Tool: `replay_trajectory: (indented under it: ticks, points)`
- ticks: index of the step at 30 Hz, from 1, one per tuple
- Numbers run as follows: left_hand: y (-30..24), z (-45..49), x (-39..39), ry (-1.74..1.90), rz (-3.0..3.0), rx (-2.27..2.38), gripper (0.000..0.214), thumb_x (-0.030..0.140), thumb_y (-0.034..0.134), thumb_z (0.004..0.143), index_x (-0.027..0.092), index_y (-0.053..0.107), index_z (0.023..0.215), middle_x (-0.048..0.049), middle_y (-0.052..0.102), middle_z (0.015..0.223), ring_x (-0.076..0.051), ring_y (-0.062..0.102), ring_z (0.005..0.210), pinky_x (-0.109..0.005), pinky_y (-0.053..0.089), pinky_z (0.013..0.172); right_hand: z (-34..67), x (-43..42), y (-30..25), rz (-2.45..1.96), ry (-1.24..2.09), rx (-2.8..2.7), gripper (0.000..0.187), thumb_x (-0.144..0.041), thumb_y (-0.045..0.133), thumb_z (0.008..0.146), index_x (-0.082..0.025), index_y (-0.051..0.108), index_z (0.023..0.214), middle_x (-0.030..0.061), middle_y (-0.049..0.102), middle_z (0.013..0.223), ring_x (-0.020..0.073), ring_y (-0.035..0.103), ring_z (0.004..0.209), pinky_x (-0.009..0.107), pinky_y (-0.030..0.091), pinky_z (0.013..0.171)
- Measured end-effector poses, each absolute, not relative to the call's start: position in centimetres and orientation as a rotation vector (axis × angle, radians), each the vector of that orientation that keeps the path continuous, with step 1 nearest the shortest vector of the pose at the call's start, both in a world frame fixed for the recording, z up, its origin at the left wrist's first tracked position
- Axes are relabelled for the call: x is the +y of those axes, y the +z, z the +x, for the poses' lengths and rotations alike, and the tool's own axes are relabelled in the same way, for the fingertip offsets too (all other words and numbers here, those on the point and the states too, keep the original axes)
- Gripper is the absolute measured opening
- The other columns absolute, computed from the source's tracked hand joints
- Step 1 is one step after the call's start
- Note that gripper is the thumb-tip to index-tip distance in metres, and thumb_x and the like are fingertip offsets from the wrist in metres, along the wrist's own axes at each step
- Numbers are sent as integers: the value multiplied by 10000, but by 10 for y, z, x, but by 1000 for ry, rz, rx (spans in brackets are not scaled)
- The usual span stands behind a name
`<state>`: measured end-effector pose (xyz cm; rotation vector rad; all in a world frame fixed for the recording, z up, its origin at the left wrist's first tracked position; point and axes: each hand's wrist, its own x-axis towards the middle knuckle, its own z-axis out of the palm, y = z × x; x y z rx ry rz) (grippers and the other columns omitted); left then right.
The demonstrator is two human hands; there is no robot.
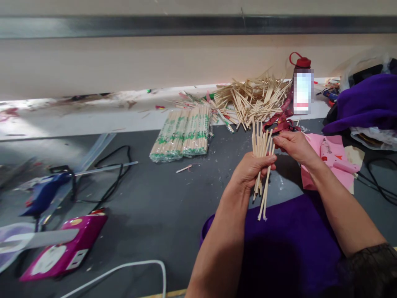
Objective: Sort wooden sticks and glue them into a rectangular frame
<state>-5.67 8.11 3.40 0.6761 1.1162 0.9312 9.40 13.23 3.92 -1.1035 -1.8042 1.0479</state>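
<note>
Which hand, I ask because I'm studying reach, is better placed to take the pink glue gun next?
Probably the right hand, though its fingers are at the sticks: the pink glue gun lies just to its right, while the left hand is farther away, gripping them.

Sticks point(257, 142): bare wood, matt. Pile point(257, 99) past table's far edge: same wood, splintery look. Packs point(195, 130) at far edge: clear plastic wrap, glossy, crinkled. Table point(173, 198): matt, speckled. Rail point(198, 25) beyond: smooth metal, dull sheen. Box point(89, 231), near left corner: glossy plastic. Purple cloth point(288, 219), near edge: matt fabric. Glue gun point(344, 165), toward right edge: smooth plastic. Pink sheet point(308, 182) under it: matt, paper or cloth, can't tell.
</note>
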Motion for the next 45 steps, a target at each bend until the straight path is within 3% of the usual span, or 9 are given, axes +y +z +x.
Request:
replay_trajectory:
  ticks: [5,12,18,23,28,31,37,45]
  points:
    - [35,-57,84,1019,640,1167,231,173,770,573,136,554,646,26,539,425,-17,338,293,-142,211,308,92,131,40,-1256,741,-1834,298,-342,539,748,-174,529,501,-14,500,518,100,425,531,248,297,537]
    - [34,-63,84,972,603,1073,183,194,761,619,101,622,694,8,557,447,-7,332,301,-136,203,308,106,138,30,-1167,1569,-1154,165,-296,549,635,-160,608,708,-11,571,585,56,371,391,206,147,363]
    - [33,-65,88,1103,519,1123,149,192,741,644,114,617,676,11,567,446,-25,373,297,-144,251,298,104,134,29,-951,1734,-1127,166,-182,565,581,-167,586,746,-31,576,626,31,369,393,166,144,345]
    - [35,-81,96,1418,366,1175,168,219,731,664,131,588,663,21,585,477,-27,415,325,-122,267,295,97,126,34,-1093,1794,-1371,121,-246,566,675,-156,613,741,-45,510,559,26,349,369,166,125,331]
    - [31,-100,101,1645,273,1168,168,246,730,667,139,602,674,22,604,514,-28,445,353,-118,287,312,93,118,38,-1177,1841,-1736,330,-454,558,782,-136,631,729,-14,545,581,37,407,395,168,176,336]
    - [29,-105,102,1741,297,1162,195,280,751,640,147,614,678,26,608,526,-28,450,363,-123,290,324,90,115,38,-1203,1882,-1867,299,-428,574,775,-136,637,747,-37,521,548,33,383,376,175,182,348]
    - [29,-105,101,1817,392,1142,273,341,785,575,152,630,696,18,623,541,-38,463,373,-143,288,332,86,113,35,-1192,1793,-1946,189,-301,574,751,-138,655,801,-48,540,590,27,377,395,185,222,378]
    - [27,-102,101,1859,461,1144,301,356,791,562,151,613,695,18,630,532,-43,468,368,-151,305,340,76,107,35,-1320,1301,-2265,184,-144,489,719,-146,670,752,-32,558,538,81,516,469,195,337,484]
